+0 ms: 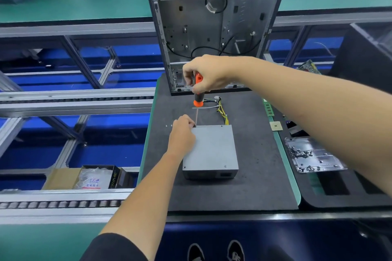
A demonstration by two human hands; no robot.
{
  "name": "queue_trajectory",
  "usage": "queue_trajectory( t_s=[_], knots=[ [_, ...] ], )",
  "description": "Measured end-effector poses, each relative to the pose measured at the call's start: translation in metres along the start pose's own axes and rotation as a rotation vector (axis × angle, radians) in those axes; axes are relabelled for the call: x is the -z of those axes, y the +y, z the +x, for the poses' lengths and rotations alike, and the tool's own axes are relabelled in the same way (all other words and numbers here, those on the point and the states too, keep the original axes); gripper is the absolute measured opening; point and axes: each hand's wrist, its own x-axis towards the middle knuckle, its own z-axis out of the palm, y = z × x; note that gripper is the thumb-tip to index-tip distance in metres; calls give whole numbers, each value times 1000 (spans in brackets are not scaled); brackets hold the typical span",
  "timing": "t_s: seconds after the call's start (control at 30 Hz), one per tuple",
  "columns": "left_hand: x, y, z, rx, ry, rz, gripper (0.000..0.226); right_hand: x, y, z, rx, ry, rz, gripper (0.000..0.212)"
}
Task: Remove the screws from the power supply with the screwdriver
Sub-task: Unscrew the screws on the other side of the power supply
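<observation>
A grey power supply point(212, 150) lies flat on the black mat point(233, 193), its yellow and black cables point(221, 110) trailing away at the far side. My right hand point(204, 73) grips the orange and black handle of a screwdriver point(198, 99), held upright with its tip at the box's far left corner. My left hand point(182, 133) rests on that corner with the fingertips curled by the shaft's tip. The screw under the tip is hidden. Two small screws point(169, 125) lie on the mat to the left.
An empty computer case point(212, 27) stands open behind the mat. To the right are a metal tray with several screws point(311, 155), a CPU chip point(276, 126) and a green memory stick point(268, 109). A conveyor frame point(74, 99) and a cardboard box point(89, 177) lie left.
</observation>
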Motion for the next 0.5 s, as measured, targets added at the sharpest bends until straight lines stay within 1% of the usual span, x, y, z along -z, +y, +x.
queue_trajectory(
  t_s=[0.13,0.2,0.23,0.27,0.3,0.33,0.37,0.4,0.43,0.5],
  knots=[
    [-1,0,0,-10,-1,8,28,-3,-5,-4,-28,-49,131,27],
    [0,-1,0,-6,-6,13,27,-7,-10,-3,-36,-49,118,21],
    [0,-1,1,-7,-5,14,26,-8,-10,-1,-60,-43,56,13],
    [0,0,0,-9,-2,13,24,-8,-10,1,-103,-33,-35,15],
    [0,0,0,-9,1,9,23,-7,-9,3,-150,-23,-166,25],
    [0,0,1,-7,4,4,21,-7,-9,4,-173,-20,-316,30],
    [0,1,1,-1,5,1,21,-7,-8,7,-161,-25,-418,29],
    [-1,1,1,6,5,2,21,-8,-7,11,-131,-28,-453,26],
    [-1,0,1,10,4,3,22,-9,-6,13,-111,-26,-415,25],
    [-1,0,1,6,5,0,24,-10,-5,13,-60,9,-237,20]
  ],
)
